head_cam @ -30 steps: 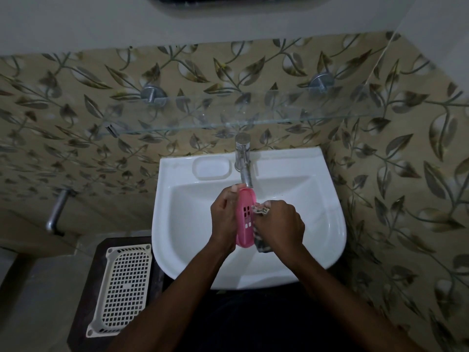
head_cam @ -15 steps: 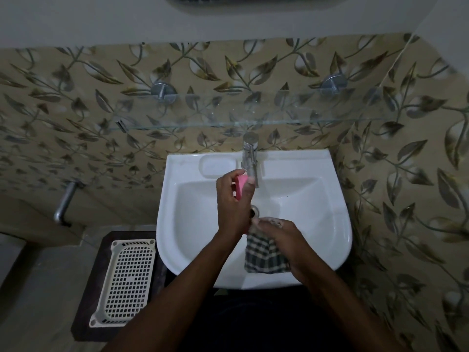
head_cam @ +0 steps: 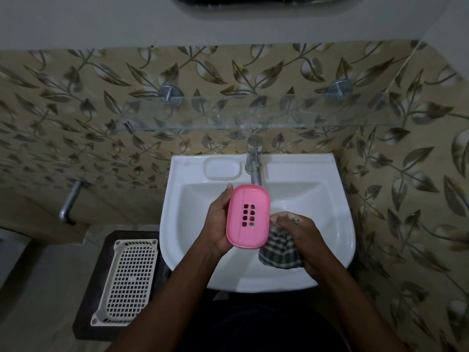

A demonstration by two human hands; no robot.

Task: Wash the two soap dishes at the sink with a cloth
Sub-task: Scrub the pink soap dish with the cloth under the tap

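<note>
My left hand (head_cam: 218, 224) grips a pink soap dish (head_cam: 248, 216) by its left edge, flat side facing up, over the white sink (head_cam: 337, 214). Its middle has a block of small drain holes. Just right of the dish, my right hand (head_cam: 302, 237) is closed on a bunched checked cloth (head_cam: 279, 251), which hangs below the fingers over the basin. Dish and cloth sit side by side, barely touching or just apart. A second soap dish is not in view.
A chrome tap (head_cam: 254, 161) stands at the back of the sink, its spout just behind the pink dish. A white perforated tray (head_cam: 128, 278) lies on a dark stand to the left. A glass shelf (head_cam: 253, 115) runs along the leaf-patterned wall above.
The pink dish has turned from edge-on near the tap to flat, facing up. My right hand with the cloth has drawn back to the dish's right side.
</note>
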